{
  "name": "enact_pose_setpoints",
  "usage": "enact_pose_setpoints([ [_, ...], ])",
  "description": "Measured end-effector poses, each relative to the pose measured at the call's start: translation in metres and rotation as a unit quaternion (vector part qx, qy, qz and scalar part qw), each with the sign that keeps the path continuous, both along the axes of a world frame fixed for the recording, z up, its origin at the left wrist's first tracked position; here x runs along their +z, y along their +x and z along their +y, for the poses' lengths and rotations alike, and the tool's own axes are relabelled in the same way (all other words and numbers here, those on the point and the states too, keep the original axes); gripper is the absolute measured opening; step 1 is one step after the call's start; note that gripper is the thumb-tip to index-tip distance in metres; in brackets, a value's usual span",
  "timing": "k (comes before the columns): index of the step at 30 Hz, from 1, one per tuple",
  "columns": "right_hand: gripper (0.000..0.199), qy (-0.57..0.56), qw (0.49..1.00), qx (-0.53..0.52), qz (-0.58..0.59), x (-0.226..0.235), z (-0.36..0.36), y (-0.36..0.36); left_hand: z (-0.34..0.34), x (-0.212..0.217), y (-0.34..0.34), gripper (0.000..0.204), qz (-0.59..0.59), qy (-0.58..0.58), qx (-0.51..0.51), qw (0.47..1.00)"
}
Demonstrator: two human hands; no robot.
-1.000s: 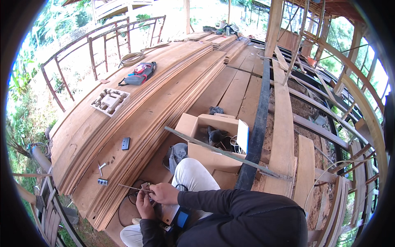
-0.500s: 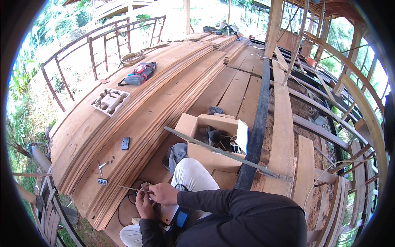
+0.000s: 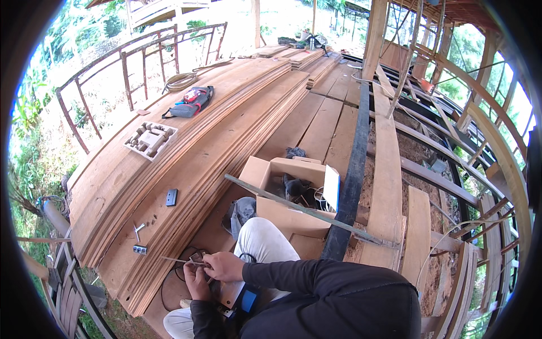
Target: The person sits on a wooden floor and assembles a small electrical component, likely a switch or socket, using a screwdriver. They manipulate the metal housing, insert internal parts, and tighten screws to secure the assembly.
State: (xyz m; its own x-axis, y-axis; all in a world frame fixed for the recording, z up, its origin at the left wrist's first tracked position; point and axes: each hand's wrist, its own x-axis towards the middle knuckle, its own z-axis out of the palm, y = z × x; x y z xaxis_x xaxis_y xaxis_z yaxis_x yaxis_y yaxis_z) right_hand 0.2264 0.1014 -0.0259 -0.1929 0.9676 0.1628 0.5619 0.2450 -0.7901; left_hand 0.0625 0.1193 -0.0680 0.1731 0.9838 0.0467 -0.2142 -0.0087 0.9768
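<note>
Over my lap, my right hand [image 3: 224, 266] is closed on the end of a thin, straight metal rod [image 3: 176, 260] that points left. My left hand [image 3: 197, 283] is just beside it, fingers pinched under the rod; what they hold is too small to make out. Below both hands lies a metal-faced tool body [image 3: 228, 294] with a blue block [image 3: 248, 300] at its side, partly hidden by my hands and sleeve. Behind the hands, a dark cable [image 3: 179, 271] loops on the boards.
Stacked planks [image 3: 197, 164] on the left carry a dark grey block [image 3: 171, 197], a T-shaped key [image 3: 138, 231], a small metal block [image 3: 140, 249], a moulded tray [image 3: 151, 139] and a bag [image 3: 192, 103]. A cardboard box [image 3: 293, 217] stands ahead, crossed by a long bar [image 3: 282, 205]. Open framing [image 3: 440, 181] lies right.
The rod's free tip has dipped slightly, and my left hand's fingers have shifted a little lower. My right hand keeps almost the same place; everything around is unchanged.
</note>
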Motion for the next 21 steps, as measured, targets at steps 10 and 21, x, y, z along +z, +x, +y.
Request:
enact_pose_setpoints([
  [10, 0.024, 0.025, 0.999, 0.009, 0.025, 0.000, -0.002, 0.000, -0.001, 0.005, 0.000, 0.026, 0.023, 0.001, -0.024, 0.999],
  [21, 0.024, 0.044, 0.999, 0.021, 0.014, -0.007, 0.001, -0.001, -0.001, 0.002, -0.001, 0.025, 0.005, -0.017, -0.015, 1.000],
])
